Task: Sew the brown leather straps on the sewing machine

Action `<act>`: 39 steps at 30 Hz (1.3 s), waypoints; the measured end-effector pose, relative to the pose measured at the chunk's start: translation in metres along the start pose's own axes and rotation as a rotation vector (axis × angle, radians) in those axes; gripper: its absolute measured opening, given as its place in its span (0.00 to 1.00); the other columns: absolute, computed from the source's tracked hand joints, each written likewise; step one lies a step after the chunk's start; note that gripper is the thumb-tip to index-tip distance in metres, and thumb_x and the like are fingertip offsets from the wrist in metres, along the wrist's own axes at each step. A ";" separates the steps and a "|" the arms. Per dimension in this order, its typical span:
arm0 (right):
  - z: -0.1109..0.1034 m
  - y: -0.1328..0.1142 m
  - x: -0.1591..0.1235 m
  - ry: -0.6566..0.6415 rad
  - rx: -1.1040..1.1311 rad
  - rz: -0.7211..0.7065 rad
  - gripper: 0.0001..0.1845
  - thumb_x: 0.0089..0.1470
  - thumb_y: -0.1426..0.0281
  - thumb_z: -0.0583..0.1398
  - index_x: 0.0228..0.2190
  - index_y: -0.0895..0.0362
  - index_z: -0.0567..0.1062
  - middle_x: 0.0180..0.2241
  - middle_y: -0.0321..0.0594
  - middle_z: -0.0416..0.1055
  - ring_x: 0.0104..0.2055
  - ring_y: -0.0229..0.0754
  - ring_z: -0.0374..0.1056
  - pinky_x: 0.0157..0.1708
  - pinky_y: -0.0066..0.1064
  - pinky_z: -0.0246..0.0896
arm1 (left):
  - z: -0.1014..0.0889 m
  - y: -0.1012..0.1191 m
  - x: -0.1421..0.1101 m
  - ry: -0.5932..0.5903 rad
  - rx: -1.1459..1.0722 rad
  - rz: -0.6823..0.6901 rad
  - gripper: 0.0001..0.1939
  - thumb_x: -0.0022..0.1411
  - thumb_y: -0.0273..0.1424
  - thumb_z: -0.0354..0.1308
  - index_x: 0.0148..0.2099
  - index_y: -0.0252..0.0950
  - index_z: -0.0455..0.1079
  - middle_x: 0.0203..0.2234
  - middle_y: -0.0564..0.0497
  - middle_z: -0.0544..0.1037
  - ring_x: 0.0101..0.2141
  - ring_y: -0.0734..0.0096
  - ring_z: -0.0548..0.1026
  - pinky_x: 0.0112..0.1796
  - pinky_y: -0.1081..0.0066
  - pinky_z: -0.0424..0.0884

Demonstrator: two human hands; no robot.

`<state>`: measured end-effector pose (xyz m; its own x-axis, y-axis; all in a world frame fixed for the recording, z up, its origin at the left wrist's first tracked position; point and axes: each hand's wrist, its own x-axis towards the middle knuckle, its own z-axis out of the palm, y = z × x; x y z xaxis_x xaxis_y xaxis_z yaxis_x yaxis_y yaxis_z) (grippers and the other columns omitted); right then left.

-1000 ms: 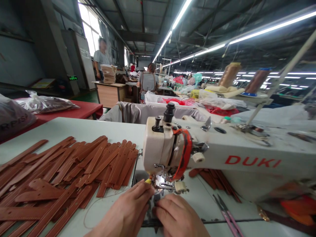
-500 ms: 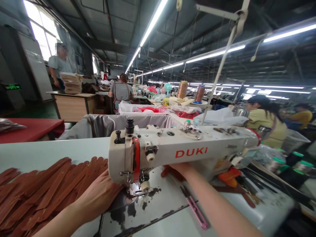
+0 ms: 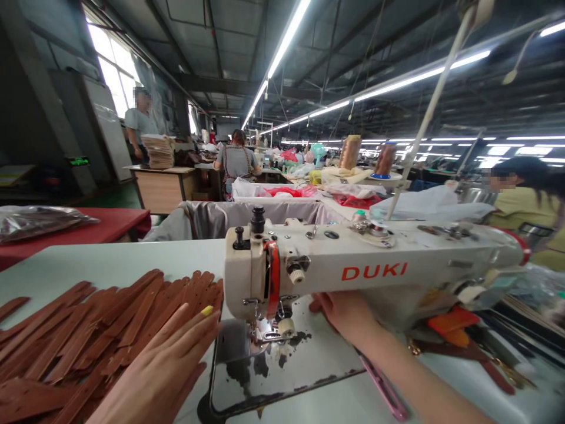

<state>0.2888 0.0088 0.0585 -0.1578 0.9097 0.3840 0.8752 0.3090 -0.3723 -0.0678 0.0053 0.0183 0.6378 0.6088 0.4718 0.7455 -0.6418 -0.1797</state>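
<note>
A white DUKI sewing machine (image 3: 371,268) stands on the pale table (image 3: 110,259), its needle and presser foot (image 3: 271,333) over a worn metal plate. My left hand (image 3: 172,359) lies flat with fingers stretched out on a heap of brown leather straps (image 3: 88,330) left of the machine. My right hand (image 3: 344,312) reaches under the machine's arm behind the needle; its fingers are hidden there. More brown and orange strap pieces (image 3: 450,327) lie beneath the arm on the right.
Pink-handled scissors (image 3: 384,391) lie by my right forearm. A red table with a plastic bag (image 3: 39,221) stands at left. Thread cones (image 3: 351,153) rise behind the machine. Cloth-lined bins and other workers are beyond, one person seated at right (image 3: 525,200).
My hands left the needle area. The left one now lies flat on the strap heap; the right one reached under the machine's arm. The camera view rose and turned right.
</note>
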 end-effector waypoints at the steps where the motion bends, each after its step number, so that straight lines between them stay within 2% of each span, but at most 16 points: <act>1: 0.000 -0.009 -0.011 -0.022 0.039 -0.010 0.12 0.60 0.75 0.53 0.40 0.53 0.76 0.33 0.37 0.77 0.36 0.43 0.73 0.39 0.35 0.69 | -0.007 0.009 -0.003 0.063 0.003 -0.012 0.21 0.66 0.37 0.52 0.60 0.44 0.66 0.51 0.47 0.77 0.51 0.56 0.75 0.52 0.58 0.72; 2: 0.002 -0.020 -0.024 -0.045 0.091 -0.025 0.14 0.59 0.75 0.54 0.42 0.52 0.76 0.33 0.36 0.77 0.34 0.42 0.73 0.35 0.32 0.69 | -0.013 0.018 -0.004 0.108 -0.032 -0.030 0.20 0.66 0.36 0.52 0.60 0.45 0.65 0.51 0.50 0.77 0.51 0.59 0.75 0.52 0.61 0.72; 3: 0.006 -0.031 -0.036 -0.081 0.240 -0.023 0.13 0.57 0.74 0.55 0.40 0.51 0.76 0.32 0.35 0.76 0.30 0.39 0.72 0.28 0.28 0.67 | -0.018 0.027 -0.004 0.121 -0.090 -0.039 0.19 0.66 0.33 0.51 0.59 0.47 0.65 0.49 0.52 0.78 0.49 0.63 0.76 0.50 0.66 0.73; 5: 0.020 -0.053 -0.056 -0.175 0.445 -0.074 0.13 0.55 0.75 0.56 0.36 0.51 0.78 0.29 0.35 0.74 0.28 0.38 0.71 0.26 0.26 0.65 | -0.025 0.043 0.002 0.094 -0.209 0.006 0.18 0.65 0.27 0.49 0.56 0.47 0.65 0.44 0.55 0.80 0.42 0.69 0.78 0.43 0.73 0.75; 7: 0.036 -0.070 -0.064 -0.219 0.600 -0.053 0.17 0.54 0.79 0.53 0.36 0.51 0.80 0.30 0.36 0.76 0.31 0.37 0.73 0.31 0.25 0.68 | -0.028 0.056 0.012 0.076 -0.262 0.047 0.20 0.62 0.23 0.48 0.55 0.44 0.64 0.42 0.53 0.80 0.39 0.69 0.79 0.41 0.73 0.77; 10: 0.052 -0.083 -0.057 -0.222 0.727 -0.005 0.27 0.49 0.87 0.50 0.38 0.51 0.81 0.36 0.35 0.79 0.38 0.37 0.75 0.42 0.27 0.69 | -0.025 0.065 0.021 0.057 -0.288 0.047 0.21 0.60 0.22 0.47 0.55 0.40 0.62 0.44 0.49 0.80 0.42 0.67 0.79 0.44 0.71 0.77; 12: 0.055 -0.085 -0.049 -0.226 0.656 -0.094 0.27 0.44 0.89 0.54 0.37 0.52 0.81 0.35 0.36 0.79 0.38 0.38 0.74 0.42 0.28 0.69 | -0.021 0.066 0.023 0.046 -0.314 0.044 0.20 0.61 0.22 0.46 0.55 0.38 0.62 0.44 0.47 0.80 0.43 0.67 0.79 0.45 0.70 0.77; 14: 0.055 -0.085 -0.043 -0.220 0.476 -0.250 0.20 0.41 0.87 0.60 0.32 0.54 0.81 0.32 0.37 0.76 0.36 0.40 0.72 0.37 0.28 0.69 | -0.017 0.064 0.022 0.029 -0.324 0.052 0.19 0.61 0.21 0.45 0.54 0.37 0.62 0.44 0.47 0.80 0.44 0.66 0.79 0.46 0.68 0.77; 16: 0.056 -0.083 -0.040 -0.189 0.295 -0.394 0.12 0.45 0.84 0.63 0.29 0.56 0.80 0.31 0.38 0.73 0.34 0.40 0.69 0.34 0.28 0.68 | -0.013 0.063 0.022 0.000 -0.317 0.078 0.21 0.60 0.20 0.45 0.54 0.36 0.63 0.45 0.46 0.79 0.45 0.65 0.78 0.47 0.66 0.76; 18: 0.059 -0.081 -0.038 -0.166 0.194 -0.510 0.08 0.54 0.80 0.60 0.33 0.58 0.78 0.34 0.40 0.73 0.36 0.41 0.69 0.37 0.30 0.69 | -0.008 0.062 0.023 -0.031 -0.315 0.112 0.23 0.57 0.20 0.47 0.54 0.35 0.64 0.47 0.45 0.79 0.47 0.62 0.77 0.49 0.63 0.75; 21: 0.063 -0.077 -0.036 -0.137 0.196 -0.632 0.11 0.62 0.75 0.53 0.38 0.61 0.76 0.37 0.43 0.75 0.38 0.42 0.68 0.41 0.32 0.70 | -0.003 0.064 0.024 -0.059 -0.342 0.124 0.24 0.57 0.21 0.49 0.57 0.34 0.64 0.49 0.44 0.77 0.49 0.62 0.76 0.49 0.63 0.75; 24: 0.066 -0.073 -0.035 -0.114 0.242 -0.716 0.18 0.66 0.74 0.46 0.39 0.66 0.76 0.36 0.48 0.75 0.38 0.43 0.69 0.42 0.31 0.71 | -0.002 0.066 0.023 -0.013 -0.347 0.103 0.22 0.59 0.22 0.48 0.56 0.33 0.66 0.48 0.43 0.78 0.48 0.62 0.77 0.49 0.64 0.75; 26: 0.067 -0.071 -0.035 -0.082 0.244 -0.725 0.19 0.66 0.74 0.46 0.41 0.68 0.75 0.36 0.50 0.75 0.39 0.44 0.70 0.43 0.32 0.72 | 0.000 0.066 0.019 -0.008 -0.376 0.073 0.22 0.60 0.21 0.47 0.56 0.34 0.67 0.49 0.44 0.78 0.48 0.62 0.77 0.51 0.64 0.73; 29: 0.071 -0.071 -0.036 -0.038 0.234 -0.689 0.18 0.65 0.74 0.48 0.43 0.67 0.75 0.37 0.50 0.76 0.38 0.45 0.70 0.42 0.34 0.74 | 0.005 0.064 0.011 -0.074 -0.444 0.020 0.26 0.62 0.21 0.48 0.61 0.40 0.64 0.53 0.47 0.76 0.51 0.64 0.75 0.53 0.69 0.71; 32: 0.073 -0.071 -0.036 -0.036 0.214 -0.656 0.19 0.66 0.74 0.47 0.42 0.66 0.75 0.35 0.49 0.76 0.38 0.44 0.70 0.41 0.34 0.74 | 0.011 0.060 0.005 -0.103 -0.452 -0.017 0.27 0.63 0.22 0.48 0.64 0.42 0.60 0.57 0.48 0.72 0.53 0.65 0.74 0.53 0.73 0.69; 39: 0.076 -0.070 -0.034 -0.037 0.184 -0.596 0.18 0.65 0.74 0.47 0.44 0.64 0.76 0.38 0.50 0.77 0.40 0.45 0.71 0.43 0.34 0.74 | 0.018 0.058 0.004 -0.105 -0.475 -0.040 0.30 0.63 0.22 0.48 0.66 0.45 0.57 0.60 0.51 0.69 0.55 0.65 0.72 0.54 0.74 0.67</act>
<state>0.1984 -0.0224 0.0073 -0.6132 0.5740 0.5426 0.5391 0.8062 -0.2436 -0.0187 -0.0208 -0.0055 0.6449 0.6652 0.3764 0.6148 -0.7440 0.2617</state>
